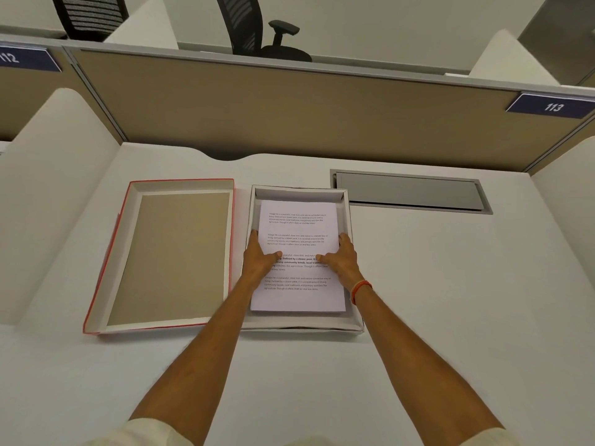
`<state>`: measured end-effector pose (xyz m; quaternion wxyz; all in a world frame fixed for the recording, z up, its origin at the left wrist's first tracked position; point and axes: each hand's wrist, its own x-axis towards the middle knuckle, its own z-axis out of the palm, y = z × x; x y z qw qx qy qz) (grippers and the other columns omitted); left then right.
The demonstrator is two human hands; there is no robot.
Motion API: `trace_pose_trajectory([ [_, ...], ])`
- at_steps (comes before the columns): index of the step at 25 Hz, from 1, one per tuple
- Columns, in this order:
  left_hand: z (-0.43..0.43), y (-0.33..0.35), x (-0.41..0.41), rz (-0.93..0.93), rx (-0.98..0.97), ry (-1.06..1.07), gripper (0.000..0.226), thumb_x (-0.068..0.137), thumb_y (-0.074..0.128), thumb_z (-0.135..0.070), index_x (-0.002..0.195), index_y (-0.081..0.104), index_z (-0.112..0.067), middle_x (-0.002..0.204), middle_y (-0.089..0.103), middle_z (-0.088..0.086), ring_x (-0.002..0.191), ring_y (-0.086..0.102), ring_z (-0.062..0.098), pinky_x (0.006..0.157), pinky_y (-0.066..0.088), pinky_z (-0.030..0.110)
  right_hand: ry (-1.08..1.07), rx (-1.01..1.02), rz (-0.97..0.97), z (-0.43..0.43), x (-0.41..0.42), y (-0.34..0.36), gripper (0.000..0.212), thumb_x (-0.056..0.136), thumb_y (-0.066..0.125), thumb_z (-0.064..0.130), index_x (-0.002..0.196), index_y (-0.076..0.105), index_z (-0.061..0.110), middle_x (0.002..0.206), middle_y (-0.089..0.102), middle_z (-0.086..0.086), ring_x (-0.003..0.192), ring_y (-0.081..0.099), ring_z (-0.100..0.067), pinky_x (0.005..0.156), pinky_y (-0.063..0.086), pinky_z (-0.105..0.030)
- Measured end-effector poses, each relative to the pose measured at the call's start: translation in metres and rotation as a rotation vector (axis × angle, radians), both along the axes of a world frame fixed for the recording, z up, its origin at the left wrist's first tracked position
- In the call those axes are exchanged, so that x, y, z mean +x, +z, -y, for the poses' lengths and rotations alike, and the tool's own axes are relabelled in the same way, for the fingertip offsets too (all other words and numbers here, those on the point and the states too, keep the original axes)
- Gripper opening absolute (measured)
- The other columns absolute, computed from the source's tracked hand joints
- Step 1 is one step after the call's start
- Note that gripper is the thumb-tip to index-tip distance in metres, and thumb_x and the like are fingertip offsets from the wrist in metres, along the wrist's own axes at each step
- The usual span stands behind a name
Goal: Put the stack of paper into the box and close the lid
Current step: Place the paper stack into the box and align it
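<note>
Both hands, left hand (260, 259) and right hand (343, 259), apparently grip the paper stack (297, 233) inside the box (353, 323); lid (174, 259) lies beside.

My left hand (259, 259) and right hand (343, 257) cover parts of the middle printed lines on the white stack of printed paper (297, 252). The remaining text is too small to read. The bottom edge cuts my sleeves.

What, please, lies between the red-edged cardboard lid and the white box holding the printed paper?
In the head view, only a narrow bare strip of white desk separates the red-edged cardboard lid from the white box; the left forearm crosses its near end.
</note>
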<state>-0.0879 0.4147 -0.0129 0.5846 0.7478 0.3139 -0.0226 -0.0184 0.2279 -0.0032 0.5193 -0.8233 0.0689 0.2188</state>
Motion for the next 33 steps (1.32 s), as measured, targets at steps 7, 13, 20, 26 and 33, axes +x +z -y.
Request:
trace_pose_trajectory([
  [7, -0.003, 0.014, 0.002, -0.063, 0.136, -0.11, 0.077, 0.084, 0.073, -0.009, 0.147, 0.028, -0.006, 0.148, 0.047, 0.013, 0.136, 0.046, 0.033, 0.109, 0.041, 0.044, 0.044, -0.025, -0.017, 0.004, 0.004, 0.0, 0.062, 0.078, 0.079, 0.01, 0.123, 0.037, 0.011, 0.142, 0.049, -0.017, 0.128, 0.052, -0.034, 0.105, 0.048, -0.046],
  [13, 0.016, 0.061, -0.009, -0.058, -0.298, -0.02, 0.065, 0.081, 0.075, -0.006, 0.139, 0.046, 0.0, 0.133, 0.06, 0.012, 0.121, 0.06, 0.027, 0.096, 0.05, 0.03, 0.178, -0.065, 0.21, -0.004, 0.042, 0.032, 0.069, 0.088, 0.07, 0.018, 0.147, 0.035, 0.007, 0.151, 0.043, -0.012, 0.138, 0.043, -0.025, 0.109, 0.037, -0.03],
  [20, 0.046, 0.057, -0.056, -0.382, -1.204, 0.146, 0.04, 0.089, 0.057, 0.011, 0.127, 0.052, 0.002, 0.133, 0.054, 0.034, 0.121, 0.057, 0.048, 0.092, 0.054, 0.051, 0.576, -0.241, 0.289, -0.03, 0.108, 0.053, 0.04, 0.098, 0.055, 0.017, 0.136, 0.052, 0.007, 0.14, 0.056, -0.011, 0.129, 0.054, -0.026, 0.098, 0.039, -0.023],
  [26, 0.056, 0.036, -0.068, -0.416, -1.273, 0.238, 0.044, 0.085, 0.059, 0.016, 0.121, 0.058, -0.009, 0.128, 0.061, 0.031, 0.119, 0.056, 0.053, 0.106, 0.044, 0.056, 0.724, -0.367, 0.295, -0.053, 0.133, 0.043, 0.038, 0.098, 0.049, 0.007, 0.135, 0.053, 0.006, 0.139, 0.056, -0.013, 0.129, 0.052, -0.03, 0.108, 0.041, -0.034],
  [33, 0.062, 0.026, -0.061, -0.452, -1.268, 0.314, 0.048, 0.083, 0.059, 0.019, 0.122, 0.057, -0.008, 0.129, 0.06, 0.029, 0.117, 0.057, 0.051, 0.1, 0.048, 0.058, 0.769, -0.426, 0.264, -0.064, 0.149, 0.03, 0.041, 0.096, 0.044, 0.002, 0.136, 0.053, 0.006, 0.142, 0.053, -0.013, 0.131, 0.048, -0.03, 0.11, 0.038, -0.036],
])
